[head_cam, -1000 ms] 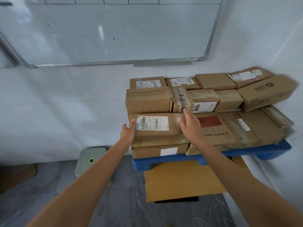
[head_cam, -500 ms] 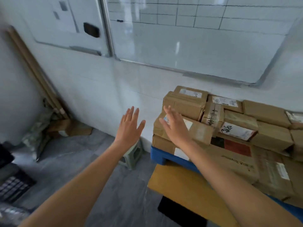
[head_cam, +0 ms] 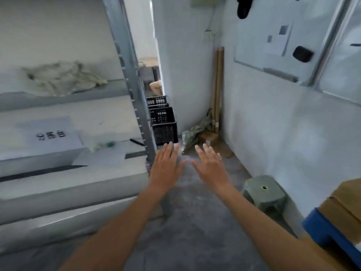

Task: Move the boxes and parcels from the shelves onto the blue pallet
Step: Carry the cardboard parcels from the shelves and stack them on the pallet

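Both hands out front with nothing in them, left hand and right hand fingers spread above the grey floor, shelves to the left, blue pallet with brown boxes at the far right edge.

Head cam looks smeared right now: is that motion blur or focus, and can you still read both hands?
Head view: motion blur across the whole frame, the shelf label unreadable; wide-angle bending of the shelf post; left hand and right hand soft-edged but plainly open and empty.
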